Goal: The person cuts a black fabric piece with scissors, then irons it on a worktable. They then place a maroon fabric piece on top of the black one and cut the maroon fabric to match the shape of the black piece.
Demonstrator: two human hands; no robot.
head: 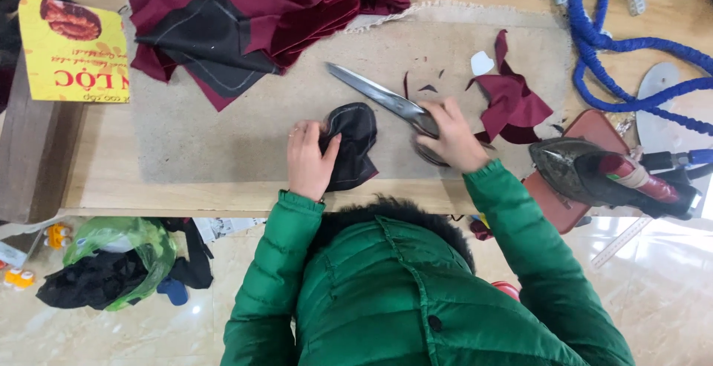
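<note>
Black fabric piece [353, 145], centre of frame, pinched in the closed left hand [308, 159]. Right hand [451, 137], just right of it, wraps the handles of large steel scissors [379, 97], blades pointing upper left. Both rest on a felt-covered surface [223, 143]; maroon scraps [512, 102] lie to the right.

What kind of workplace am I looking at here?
Probably a small tailoring or sewing workshop. The right hand holds large fabric shears, the left hand holds a black fabric piece, maroon cloth is piled on the worktable, and a clothes iron sits nearby.
</note>
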